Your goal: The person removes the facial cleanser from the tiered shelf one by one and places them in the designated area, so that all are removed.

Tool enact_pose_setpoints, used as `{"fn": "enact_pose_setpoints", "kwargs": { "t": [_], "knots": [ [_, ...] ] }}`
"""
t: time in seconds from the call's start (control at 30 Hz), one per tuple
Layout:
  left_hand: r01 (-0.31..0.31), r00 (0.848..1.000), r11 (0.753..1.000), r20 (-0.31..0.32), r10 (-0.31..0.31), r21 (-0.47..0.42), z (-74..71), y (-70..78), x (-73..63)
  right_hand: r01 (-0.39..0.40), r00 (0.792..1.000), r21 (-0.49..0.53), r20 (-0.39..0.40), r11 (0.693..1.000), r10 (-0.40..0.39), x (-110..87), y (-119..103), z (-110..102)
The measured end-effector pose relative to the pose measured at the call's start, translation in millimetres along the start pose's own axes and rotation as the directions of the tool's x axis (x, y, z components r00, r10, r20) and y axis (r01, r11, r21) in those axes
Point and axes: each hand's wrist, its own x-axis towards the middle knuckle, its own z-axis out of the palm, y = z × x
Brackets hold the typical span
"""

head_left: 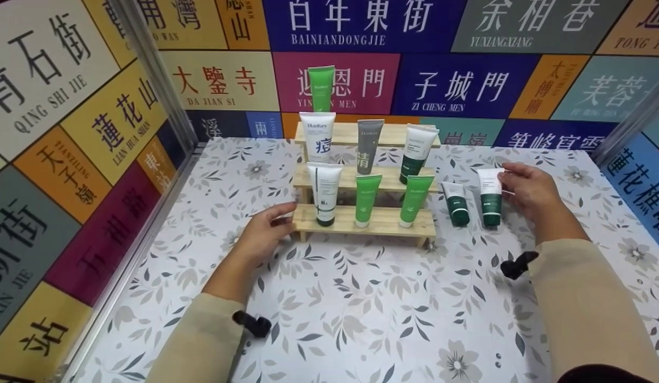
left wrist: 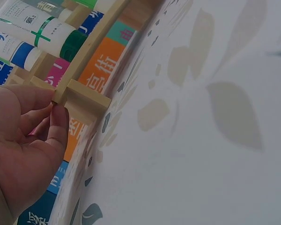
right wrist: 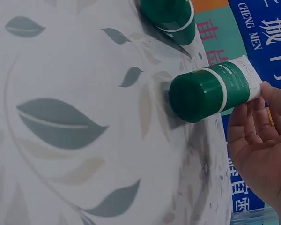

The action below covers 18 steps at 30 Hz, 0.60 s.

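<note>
My left hand (head_left: 263,231) is at the left end of a stepped wooden display rack (head_left: 385,219). In the left wrist view, the thumb and forefinger pinch the corner of its lowest shelf (left wrist: 82,89). Off the rack's right side, my right hand (head_left: 534,197) holds a white-and-green squeeze tube (head_left: 490,194) by its flat upper end, thumb against the edge in the right wrist view. The tube stands upright on its green cap (right wrist: 192,96). A similar, smaller-looking tube (head_left: 456,205) stands just left of it, apart from both hands.
Several tubes stand on the rack: a green one (head_left: 321,88) at the top, a blue-marked white one (head_left: 319,138), a grey one (head_left: 370,146) and others lower down. The rack stands on a floral tabletop (head_left: 361,308). Colourful sign-printed panels (head_left: 335,80) rise behind and at the sides.
</note>
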Motion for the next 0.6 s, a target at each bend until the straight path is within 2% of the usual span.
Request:
{"fn": "enact_pose_setpoints", "kwargs": {
  "t": [0.1,0.27,0.47,0.6],
  "knots": [
    [0.003,1.000,1.000,0.005,-0.003,-0.001,-0.2,-0.3,-0.2,-0.012,1.000,-0.008,-0.029,1.000,0.012,3.0,4,4],
    [0.011,1.000,1.000,0.010,-0.011,-0.007,-0.4,0.6,-1.4,-0.067,0.996,-0.086,-0.068,0.994,0.061,8.5,9,8],
    [-0.023,1.000,0.999,0.000,0.023,-0.025,0.7,0.0,-1.3,-0.097,0.992,-0.073,-0.085,0.993,0.091,14.9,13,9],
    [-0.036,0.999,0.999,-0.009,0.035,-0.029,0.7,-0.8,-0.7,-0.111,0.991,-0.117,-0.086,0.987,0.102,18.1,13,10]
  ]
}}
